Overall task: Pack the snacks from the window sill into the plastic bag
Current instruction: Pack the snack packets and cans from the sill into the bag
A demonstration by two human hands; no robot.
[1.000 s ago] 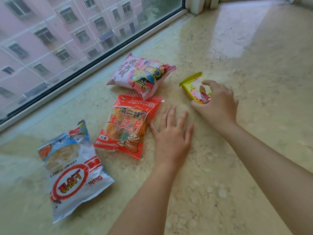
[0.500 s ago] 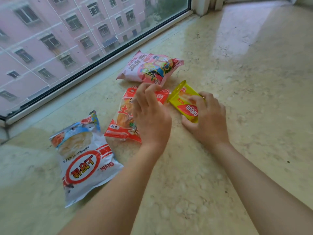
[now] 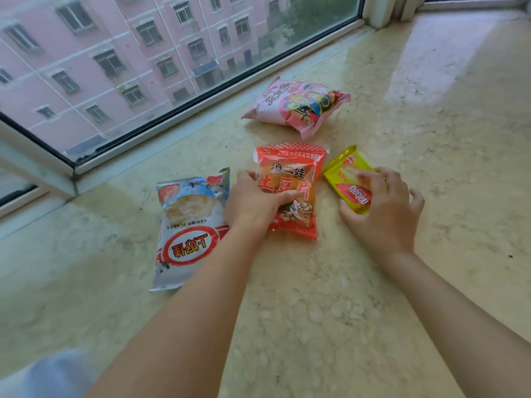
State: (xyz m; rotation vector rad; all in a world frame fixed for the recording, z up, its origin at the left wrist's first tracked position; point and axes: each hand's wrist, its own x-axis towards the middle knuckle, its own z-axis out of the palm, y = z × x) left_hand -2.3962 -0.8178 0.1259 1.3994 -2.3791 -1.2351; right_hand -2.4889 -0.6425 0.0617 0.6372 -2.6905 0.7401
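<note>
Several snack packs lie on the marble window sill [image 3: 431, 139]. My left hand [image 3: 253, 202] grips the red potato chip bag [image 3: 296, 182] at its left side, thumb across the front. My right hand [image 3: 382, 208] holds the small yellow wafer pack [image 3: 349, 179], fingers curled over its near end. A silver and blue shrimp flakes bag [image 3: 186, 225] lies to the left of my left hand. Farther back, by the window, rests a pink snack bag [image 3: 298, 107]. No plastic bag is clearly visible.
The window glass and its frame [image 3: 172, 116] run along the sill's far left edge. A blurred pale blue patch [image 3: 48, 374] shows at the bottom left corner. Bare marble stretches to the right and toward me.
My left hand went from lying flat on the sill to gripping the red chip bag. My right hand drew the yellow wafer pack nearer to the red bag.
</note>
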